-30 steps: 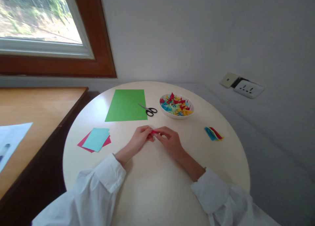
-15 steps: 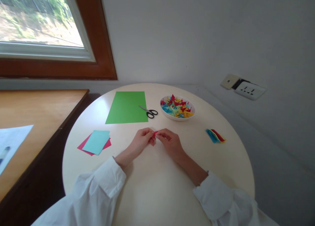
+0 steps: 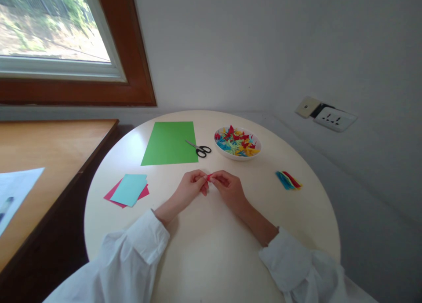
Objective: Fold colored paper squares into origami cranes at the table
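Observation:
Both my hands meet at the middle of the round cream table [image 3: 211, 259]. My left hand [image 3: 191, 186] and my right hand [image 3: 227, 188] pinch a small red folded paper piece [image 3: 209, 177] between their fingertips; most of it is hidden by the fingers. Both hands are closed in a pinch, just above the tabletop. White sleeves cover my forearms.
A green sheet [image 3: 169, 142] and black-handled scissors [image 3: 199, 148] lie at the back. A white bowl [image 3: 238, 154] holds several coloured folded papers. Light blue and pink squares [image 3: 128, 190] lie left; a small coloured stack [image 3: 288, 180] lies right. A wooden desk [image 3: 49, 158] adjoins on the left.
The hands have drawn closer together and less of the red paper shows between the fingers. The view has shifted slightly.

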Demonstrator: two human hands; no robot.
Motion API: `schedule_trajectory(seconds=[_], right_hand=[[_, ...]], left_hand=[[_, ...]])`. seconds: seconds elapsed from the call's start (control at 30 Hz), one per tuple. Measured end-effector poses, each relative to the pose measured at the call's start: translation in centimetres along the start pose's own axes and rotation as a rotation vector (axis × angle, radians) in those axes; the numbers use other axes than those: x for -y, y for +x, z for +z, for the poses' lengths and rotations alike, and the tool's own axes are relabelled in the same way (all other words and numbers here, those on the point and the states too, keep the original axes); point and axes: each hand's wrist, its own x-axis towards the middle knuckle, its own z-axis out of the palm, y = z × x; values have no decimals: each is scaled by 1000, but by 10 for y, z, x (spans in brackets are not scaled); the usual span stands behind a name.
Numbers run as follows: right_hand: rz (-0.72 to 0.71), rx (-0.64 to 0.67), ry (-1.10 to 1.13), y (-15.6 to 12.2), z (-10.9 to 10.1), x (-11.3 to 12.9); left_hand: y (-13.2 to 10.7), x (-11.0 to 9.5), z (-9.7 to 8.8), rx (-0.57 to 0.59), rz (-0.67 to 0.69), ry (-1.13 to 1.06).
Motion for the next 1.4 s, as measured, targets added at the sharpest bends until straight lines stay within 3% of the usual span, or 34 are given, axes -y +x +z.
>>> schedule_trajectory(seconds=[0.37,0.63,1.4], right_hand=[[44,-29,95,1,0,-3],[50,-2,144,3,-1,-2],[34,17,53,0,3,-3]], left_hand=[[-1,-5,1,15,-62,-48],[-1,-1,1,-9,1,0],[-3,-5,2,-21,-34,-9]])
